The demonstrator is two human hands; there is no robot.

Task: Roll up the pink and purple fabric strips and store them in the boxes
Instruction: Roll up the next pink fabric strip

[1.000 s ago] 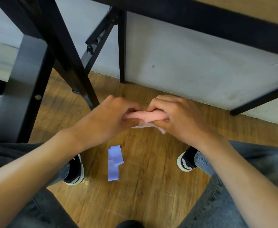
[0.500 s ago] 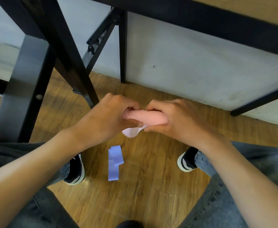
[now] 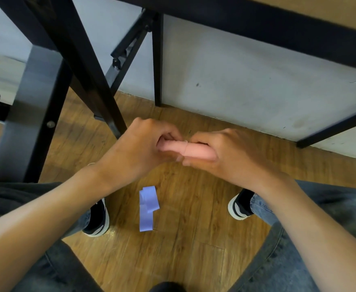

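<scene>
A pink fabric strip (image 3: 190,150), rolled into a tight tube, lies crosswise between my two hands above the floor. My left hand (image 3: 139,152) grips its left end with curled fingers. The right end is held by my right hand (image 3: 227,157), thumb under and fingers over the top. No loose tail of the pink strip shows. A purple fabric strip (image 3: 148,207) lies partly folded on the wooden floor between my shoes, below both hands. No box is in view.
Black table legs (image 3: 84,76) and a folding brace (image 3: 130,49) stand just behind my left hand. A grey wall panel (image 3: 257,85) meets the wooden floor (image 3: 183,249) behind my hands. My shoes (image 3: 98,218) and jeans-clad knees flank the purple strip.
The loose white-pink tail that hung below the roll has been wound in and is gone from sight. Both hands stay at the roll, which now looks longer and tighter.
</scene>
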